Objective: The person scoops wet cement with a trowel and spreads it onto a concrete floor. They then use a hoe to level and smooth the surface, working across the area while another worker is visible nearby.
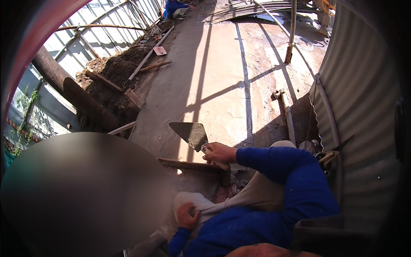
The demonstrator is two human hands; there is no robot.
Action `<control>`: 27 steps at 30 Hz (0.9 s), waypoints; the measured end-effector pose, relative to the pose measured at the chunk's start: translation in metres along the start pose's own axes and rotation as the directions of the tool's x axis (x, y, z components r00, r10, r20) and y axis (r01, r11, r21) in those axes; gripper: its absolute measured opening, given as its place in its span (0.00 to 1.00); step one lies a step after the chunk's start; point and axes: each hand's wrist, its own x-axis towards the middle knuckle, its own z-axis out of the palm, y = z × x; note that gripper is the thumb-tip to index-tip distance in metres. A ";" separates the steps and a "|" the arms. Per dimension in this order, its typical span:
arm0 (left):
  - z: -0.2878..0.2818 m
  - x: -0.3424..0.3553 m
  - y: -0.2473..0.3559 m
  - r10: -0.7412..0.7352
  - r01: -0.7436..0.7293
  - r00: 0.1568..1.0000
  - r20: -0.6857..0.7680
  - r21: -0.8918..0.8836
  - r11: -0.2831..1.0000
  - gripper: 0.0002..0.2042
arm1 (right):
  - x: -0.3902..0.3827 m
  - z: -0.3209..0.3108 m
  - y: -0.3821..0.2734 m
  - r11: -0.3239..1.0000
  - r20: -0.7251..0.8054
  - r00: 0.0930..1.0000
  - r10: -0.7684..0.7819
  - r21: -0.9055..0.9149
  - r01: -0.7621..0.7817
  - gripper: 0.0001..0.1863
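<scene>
My right hand (219, 153) grips a triangular trowel (188, 132) by its handle, the mortar-coated blade held above a smooth grey cement surface (162, 111). Below the blade, a wooden board (184, 165) lies along the near edge of that surface. My left hand (188, 216) rests on my pale trouser knee (189, 199), fingers loosely bent and holding nothing that shows. Another tool with a dark pointed blade and wooden handle (329, 157) is at my right.
A corrugated sheet wall (364, 107) stands close on my right, with pipes (289, 120) and poles beside it. Left are dug soil (120, 64), timber, a thick post (68, 90) and metal fencing. A co-worker in blue (173, 8) is at the back. The lower left is blurred.
</scene>
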 end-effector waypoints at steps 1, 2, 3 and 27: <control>0.000 0.001 0.003 0.011 -0.011 1.000 -0.006 0.014 1.000 0.21 | 0.003 -0.001 0.003 1.000 -0.004 1.000 -0.009 -0.006 0.009 0.20; -0.001 0.000 0.007 0.016 -0.016 1.000 -0.008 0.036 0.999 0.21 | 0.003 -0.001 0.006 1.000 -0.002 1.000 -0.018 -0.002 0.018 0.19; -0.001 0.001 0.007 0.011 -0.011 1.000 0.002 0.027 1.000 0.21 | 0.003 -0.001 0.007 1.000 -0.004 1.000 -0.024 0.000 0.024 0.19; 0.015 0.047 0.105 -0.062 0.034 0.988 0.138 0.198 0.980 0.19 | 0.004 -0.112 0.044 0.978 0.024 0.999 0.047 0.201 -0.051 0.16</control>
